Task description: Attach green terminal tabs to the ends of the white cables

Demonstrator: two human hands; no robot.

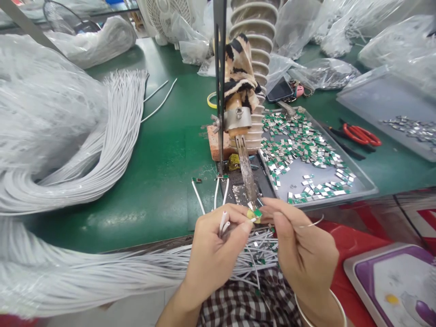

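Note:
My left hand point(218, 247) is closed around white cables point(223, 223), with cut ends sticking up between thumb and forefinger. At its fingertips a small green circuit board point(257, 212) sits just under the tip of a mounted soldering iron point(245, 170). Something yellow covers part of a fingertip there. My right hand point(304, 245) is pinched closed beside the board, and a thin solder wire point(313, 223) trails out past its fingers. Finished-looking cables with boards point(222, 177) on their ends lie left of the iron. More white cables with green boards point(262, 250) rest across my lap.
A tray point(361, 193) of loose green boards stands to the right, with red-handled pliers point(361, 134) beyond it. A thick white cable bundle point(119, 131) fills the left. A ribbed hose point(254, 27), a brick point(214, 144) and a dark upright bar point(220, 91) surround the iron.

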